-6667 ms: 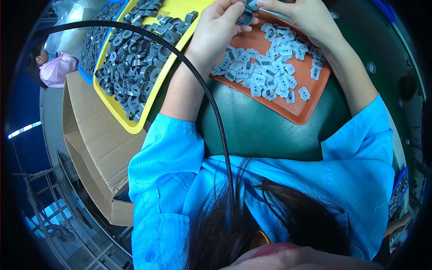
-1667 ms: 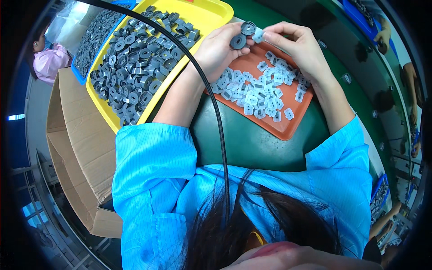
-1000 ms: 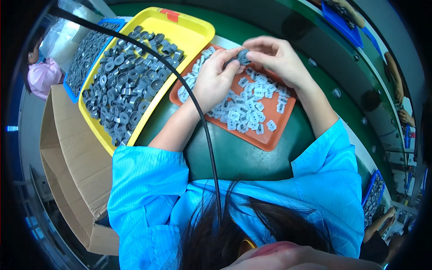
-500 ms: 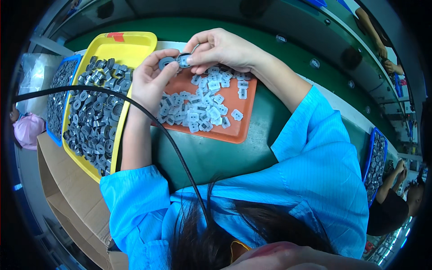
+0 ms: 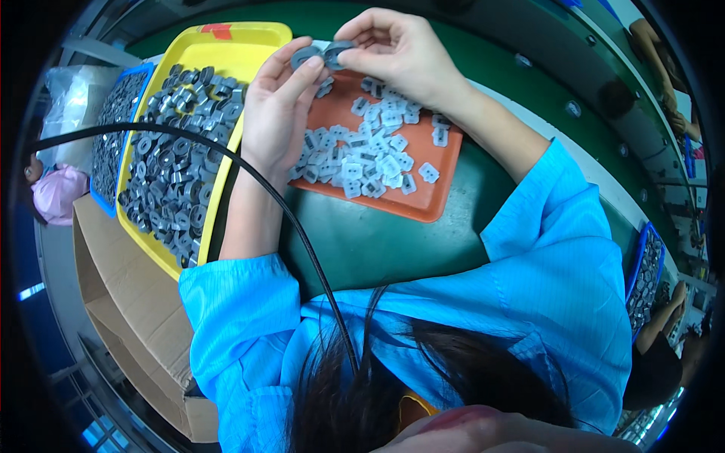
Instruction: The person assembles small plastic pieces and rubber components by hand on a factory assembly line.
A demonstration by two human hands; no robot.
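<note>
Both my hands meet above the far edge of an orange tray. Pinched between thumb and fingers of my left hand is a grey ring. My right hand grips a dark grey round part close beside that ring; whether the two touch I cannot tell. Below them, many small whitish plastic plates with holes lie heaped in the orange tray. A yellow tray full of loose grey round parts stands left of my left forearm.
A blue tray of small dark parts lies beyond the yellow one. Another blue tray stands at the right. An open cardboard box is at lower left. A black cable crosses the view. Other people are at the sides.
The round part in my right hand has turned: its pale face with holes showed before, now a dark grey side does. The whole view has shifted, so hands and trays sit higher and further right.
</note>
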